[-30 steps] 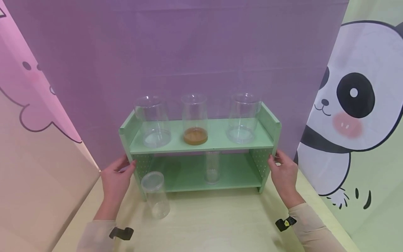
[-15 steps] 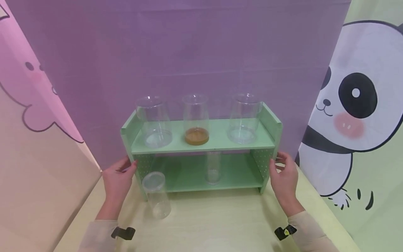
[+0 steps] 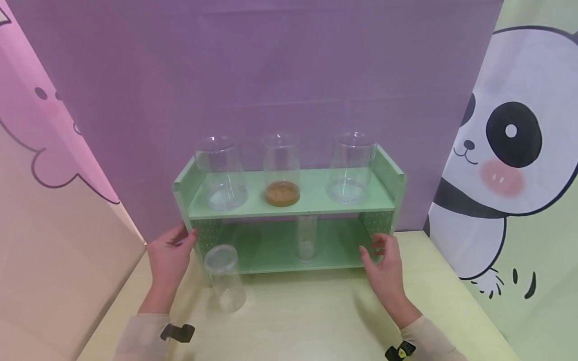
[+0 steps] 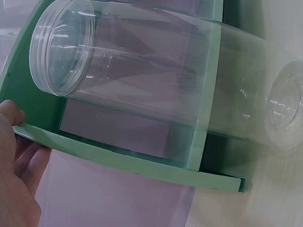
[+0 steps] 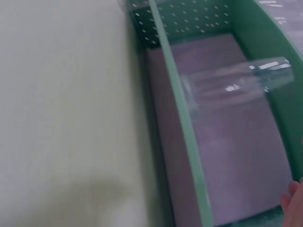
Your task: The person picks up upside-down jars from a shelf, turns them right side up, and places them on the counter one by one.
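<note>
My left hand [image 3: 169, 253] pinches the front edge of the left side panel of a two-tier green shelf [image 3: 311, 204], thumb in front and fingers behind. In the left wrist view, that hand [image 4: 16, 175] grips the panel's edge. My right hand [image 3: 384, 265] is in front of the shelf's lower right corner, thumb and fingers spread with nothing between them. Only its fingertips [image 5: 294, 198] show in the right wrist view. Nearest the left hand, a clear lidded jar [image 3: 226, 281] stands on the table. A narrow clear tube [image 3: 307, 243] stands on the lower tier.
Along the top tier stand a clear container [image 3: 224, 175] at left, another [image 3: 283, 193] with an orange-brown bottom in the middle, and a third [image 3: 349, 175] at right. Behind the shelf hangs a purple curtain [image 3: 289, 65]. The pale table [image 3: 307, 316] extends in front.
My right hand has let go of the right side panel and moved left, in front of the lower tier. The left hand keeps its grip; the shelf and containers stay put.
</note>
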`<move>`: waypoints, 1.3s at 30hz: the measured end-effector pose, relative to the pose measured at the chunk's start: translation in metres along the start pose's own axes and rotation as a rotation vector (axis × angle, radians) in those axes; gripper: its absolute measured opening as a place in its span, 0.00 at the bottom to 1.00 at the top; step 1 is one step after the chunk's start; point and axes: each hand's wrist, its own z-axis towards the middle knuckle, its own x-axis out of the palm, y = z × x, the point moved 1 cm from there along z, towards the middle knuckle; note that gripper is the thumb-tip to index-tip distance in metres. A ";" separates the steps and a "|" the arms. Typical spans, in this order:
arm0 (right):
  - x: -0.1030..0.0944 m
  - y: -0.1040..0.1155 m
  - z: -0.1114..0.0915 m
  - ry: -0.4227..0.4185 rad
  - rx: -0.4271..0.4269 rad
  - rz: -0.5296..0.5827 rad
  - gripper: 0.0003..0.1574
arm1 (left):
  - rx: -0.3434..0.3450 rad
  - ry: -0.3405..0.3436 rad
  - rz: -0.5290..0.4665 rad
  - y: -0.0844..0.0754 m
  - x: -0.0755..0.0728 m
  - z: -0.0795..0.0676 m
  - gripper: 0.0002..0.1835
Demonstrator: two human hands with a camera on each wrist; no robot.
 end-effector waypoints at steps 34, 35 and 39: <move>0.101 0.003 -0.010 0.377 0.382 0.178 0.56 | 0.018 0.000 0.046 0.004 0.000 0.002 0.15; 0.103 0.002 -0.010 0.376 0.382 0.175 0.56 | 0.015 0.000 0.047 0.004 0.000 0.002 0.15; 0.109 0.000 -0.010 0.366 0.372 0.178 0.56 | 0.006 0.002 0.057 0.003 -0.001 0.001 0.15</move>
